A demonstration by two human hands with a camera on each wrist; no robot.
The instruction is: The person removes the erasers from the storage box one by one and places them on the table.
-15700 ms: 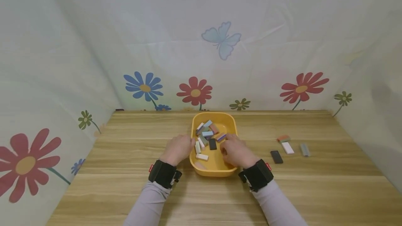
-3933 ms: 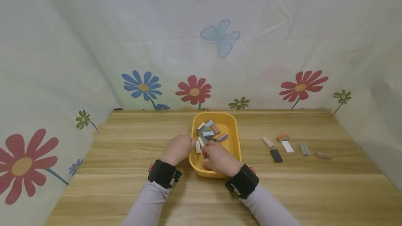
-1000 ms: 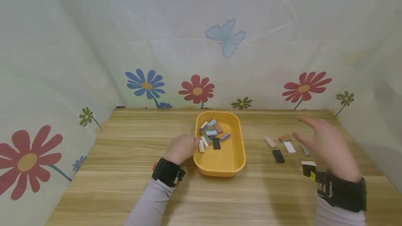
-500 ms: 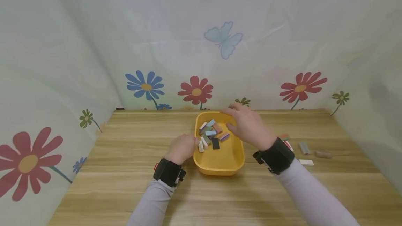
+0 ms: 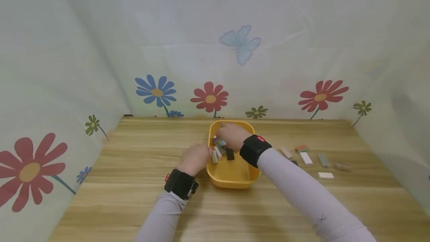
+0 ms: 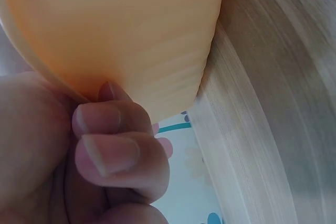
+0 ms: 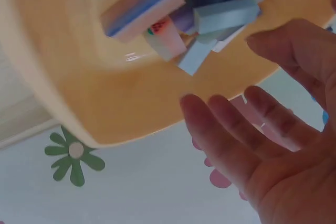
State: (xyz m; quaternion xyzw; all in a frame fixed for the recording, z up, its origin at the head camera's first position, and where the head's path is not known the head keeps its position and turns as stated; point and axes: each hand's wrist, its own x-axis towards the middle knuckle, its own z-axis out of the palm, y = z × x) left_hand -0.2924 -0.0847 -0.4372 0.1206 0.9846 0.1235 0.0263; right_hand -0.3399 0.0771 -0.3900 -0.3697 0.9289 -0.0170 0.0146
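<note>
My left hand (image 5: 196, 158) grips the left rim of a yellow plastic bin (image 5: 231, 184). In the left wrist view its curled fingers (image 6: 121, 153) press against the bin's outer wall. Over the far left part of the bin is my right hand (image 5: 233, 136). In the right wrist view that hand (image 7: 262, 135) has thumb and fingers spread apart, with nothing between them. Small rectangular blocks lie heaped below: a light blue one (image 7: 226, 15), a pinkish one with a blue stripe (image 7: 142, 9), and a black one (image 5: 230, 154). The right hand partly hides the heap in the head view.
Right of the bin, several blocks lie apart on the wooden table (image 5: 134, 182): a beige one (image 5: 286, 152), an orange-green one (image 5: 301, 148), white ones (image 5: 306, 158), a grey one (image 5: 323, 160) and a brownish one (image 5: 342, 167). A flowered cloth (image 5: 161, 40) hangs behind the table.
Blocks from the bin's near part now lie on the table at right. My right hand has swung from there back left over the bin. The left hand stays on the rim.
</note>
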